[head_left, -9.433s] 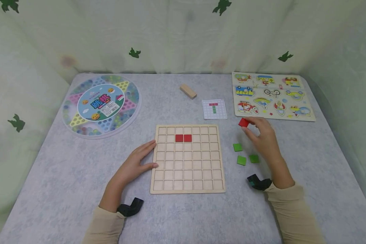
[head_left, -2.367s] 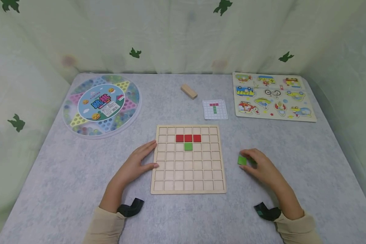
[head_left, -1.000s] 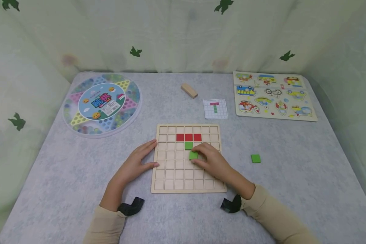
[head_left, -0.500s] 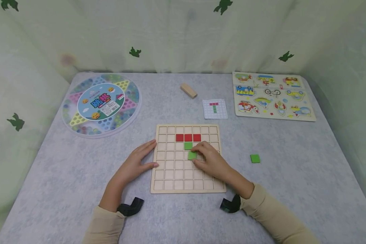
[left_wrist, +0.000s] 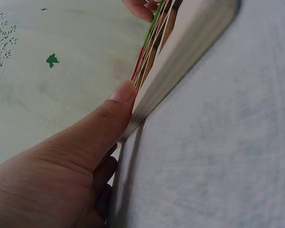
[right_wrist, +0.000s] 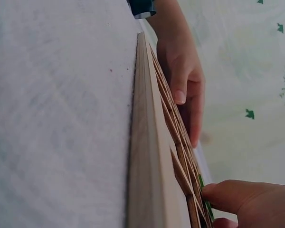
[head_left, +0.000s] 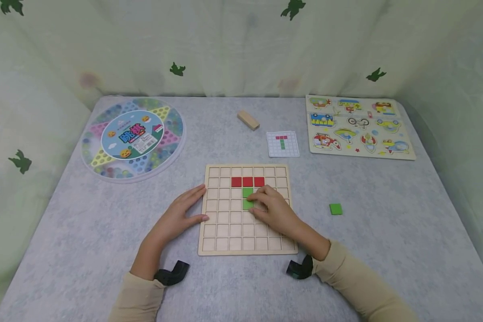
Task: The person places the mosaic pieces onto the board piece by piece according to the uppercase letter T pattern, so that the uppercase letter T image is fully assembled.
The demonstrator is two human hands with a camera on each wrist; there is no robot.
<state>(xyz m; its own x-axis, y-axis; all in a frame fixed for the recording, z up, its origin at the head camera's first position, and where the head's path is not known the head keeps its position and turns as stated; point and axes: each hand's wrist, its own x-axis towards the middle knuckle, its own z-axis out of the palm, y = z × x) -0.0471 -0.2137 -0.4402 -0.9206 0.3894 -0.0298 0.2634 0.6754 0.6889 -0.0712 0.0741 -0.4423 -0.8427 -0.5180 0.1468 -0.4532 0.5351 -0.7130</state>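
Observation:
A wooden grid board (head_left: 247, 252) lies on the table. Three red tiles (head_left: 247, 182) fill neighbouring cells in its second row, and a green tile (head_left: 247, 192) sits in the cell under the middle one. Directly below that, another green tile (head_left: 247, 205) lies in its cell, with thumb and index finger of my right hand (head_left: 277, 213) pinching it at its right side. My left hand (head_left: 181, 213) rests against the board's left edge, fingers extended; in the left wrist view the thumb (left_wrist: 118, 102) touches the board's side.
A loose green tile (head_left: 336, 209) lies right of the board. Behind stand a printed pattern card (head_left: 271, 150), a small wooden block (head_left: 248, 120), a round Chinese checkers set (head_left: 120, 120) at left and a vehicle puzzle board (head_left: 362, 138) at right.
My right hand fetched tiles from the right: a third red, then a green, joined those on the board. Latest, it slid another green tile slightly left into its cell. The left hand stayed put.

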